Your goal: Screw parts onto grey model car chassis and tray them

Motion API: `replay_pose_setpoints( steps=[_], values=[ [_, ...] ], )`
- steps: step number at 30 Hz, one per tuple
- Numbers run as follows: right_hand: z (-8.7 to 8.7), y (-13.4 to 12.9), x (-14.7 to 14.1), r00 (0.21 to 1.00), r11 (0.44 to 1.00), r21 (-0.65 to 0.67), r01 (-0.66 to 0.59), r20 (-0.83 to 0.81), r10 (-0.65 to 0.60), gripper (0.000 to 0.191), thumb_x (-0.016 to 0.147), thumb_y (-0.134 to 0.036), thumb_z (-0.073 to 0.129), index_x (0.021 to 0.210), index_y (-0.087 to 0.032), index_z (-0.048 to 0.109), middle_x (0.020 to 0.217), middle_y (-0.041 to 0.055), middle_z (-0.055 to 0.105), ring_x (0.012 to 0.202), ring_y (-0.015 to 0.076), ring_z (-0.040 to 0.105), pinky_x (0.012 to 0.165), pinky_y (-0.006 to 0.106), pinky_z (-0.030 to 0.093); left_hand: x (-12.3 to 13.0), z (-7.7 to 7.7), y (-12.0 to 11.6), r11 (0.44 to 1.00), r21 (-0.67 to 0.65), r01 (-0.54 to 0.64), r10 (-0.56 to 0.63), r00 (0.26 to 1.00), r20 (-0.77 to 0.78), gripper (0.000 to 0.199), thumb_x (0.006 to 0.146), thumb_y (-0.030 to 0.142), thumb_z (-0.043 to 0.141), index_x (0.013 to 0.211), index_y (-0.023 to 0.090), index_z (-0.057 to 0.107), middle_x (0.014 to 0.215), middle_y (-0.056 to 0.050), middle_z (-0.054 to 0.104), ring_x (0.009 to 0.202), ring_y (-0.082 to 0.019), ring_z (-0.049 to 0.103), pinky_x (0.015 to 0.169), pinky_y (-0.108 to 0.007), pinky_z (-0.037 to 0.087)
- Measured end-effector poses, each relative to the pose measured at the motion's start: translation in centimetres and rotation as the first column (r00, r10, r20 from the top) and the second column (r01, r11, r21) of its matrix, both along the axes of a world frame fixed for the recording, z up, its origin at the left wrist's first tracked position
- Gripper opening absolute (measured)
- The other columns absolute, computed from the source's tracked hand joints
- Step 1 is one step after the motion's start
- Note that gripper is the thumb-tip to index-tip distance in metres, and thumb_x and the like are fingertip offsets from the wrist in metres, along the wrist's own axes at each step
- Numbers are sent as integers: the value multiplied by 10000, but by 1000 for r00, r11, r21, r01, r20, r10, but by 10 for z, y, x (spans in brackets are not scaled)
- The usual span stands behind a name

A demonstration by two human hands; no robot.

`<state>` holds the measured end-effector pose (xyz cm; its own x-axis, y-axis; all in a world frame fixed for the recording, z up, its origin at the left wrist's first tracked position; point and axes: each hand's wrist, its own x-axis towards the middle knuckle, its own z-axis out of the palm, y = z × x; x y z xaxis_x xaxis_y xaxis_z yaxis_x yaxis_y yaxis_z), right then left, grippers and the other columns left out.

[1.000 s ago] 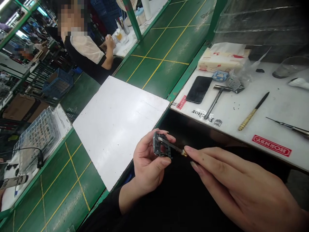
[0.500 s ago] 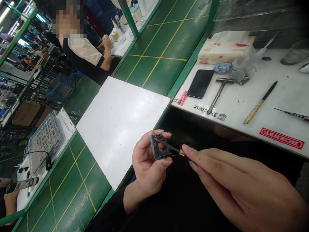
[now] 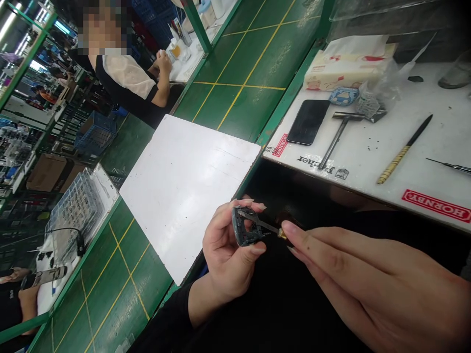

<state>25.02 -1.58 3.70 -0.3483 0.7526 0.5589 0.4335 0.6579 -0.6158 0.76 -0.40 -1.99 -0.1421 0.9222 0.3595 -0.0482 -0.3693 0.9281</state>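
My left hand (image 3: 230,255) grips a small dark frame-like part (image 3: 243,235) between thumb and fingers, near the lower middle of the head view. The part has an opening through it. From the right, my right hand (image 3: 349,269) pinches a thin metal tool (image 3: 268,226) by its end, where a brass-coloured collar shows at the fingertips. The tool's flat blade lies across the upper side of the dark part. Most of the tool's handle is hidden by my right hand.
A white board (image 3: 191,191) lies left of my hands on the green bench (image 3: 257,73). On the right table are a phone (image 3: 308,122), a metal hammer-like tool (image 3: 336,139), a wrapped-handle knife (image 3: 405,149) and a tissue pack (image 3: 349,66). A person (image 3: 128,83) sits beyond.
The view has shifted slightly, so the benches sit a little differently in it. Both hands keep their grips, and the blade still lies on the dark part.
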Motion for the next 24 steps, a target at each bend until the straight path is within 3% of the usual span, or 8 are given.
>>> replay_pose_setpoints(
  steps=[6,11,15,20,24],
  values=[
    [2,2,-6,997,983,-177,57,-39,-65,481,1205,-67,748,1612,-299,857,1309,-28,994,1023,218,981,1045,335,846,-1,1,-1,1000,-12,-6,6,1000,-18,636,1066,555,1025,1653,434,811,1439,-75,846,1306,-332,877,1352,-700,663],
    [4,-2,-6,981,974,-115,194,17,-194,575,1171,-8,788,1617,-361,875,1350,-24,987,1047,219,972,950,311,840,-4,0,-3,1000,-20,7,-7,1000,-13,632,1077,559,1015,1656,412,807,1484,-92,833,1315,-334,871,1366,-706,653],
    [4,2,-3,998,982,-186,23,-58,-34,505,1221,-88,758,1654,-335,842,1286,-34,988,999,204,967,900,292,830,-6,0,-4,999,-27,19,-19,1000,0,654,1071,536,1019,1669,386,798,1449,-101,844,1351,-354,861,1369,-706,651],
    [2,2,-1,989,977,-152,150,22,-149,689,1195,-39,772,1752,-443,800,1367,-39,980,1071,238,974,866,340,830,-4,1,-5,1000,-19,12,-12,1000,-1,643,1073,530,1013,1667,406,799,1482,-94,838,1311,-338,880,1378,-714,645],
    [1,3,1,999,972,-233,2,-46,-13,573,1233,-112,764,1742,-370,808,1320,-23,980,1003,193,960,735,267,786,-3,1,-5,1000,-24,18,-18,1000,6,638,1078,506,1012,1670,400,797,1496,-96,841,1330,-340,880,1394,-707,638]
  ],
)
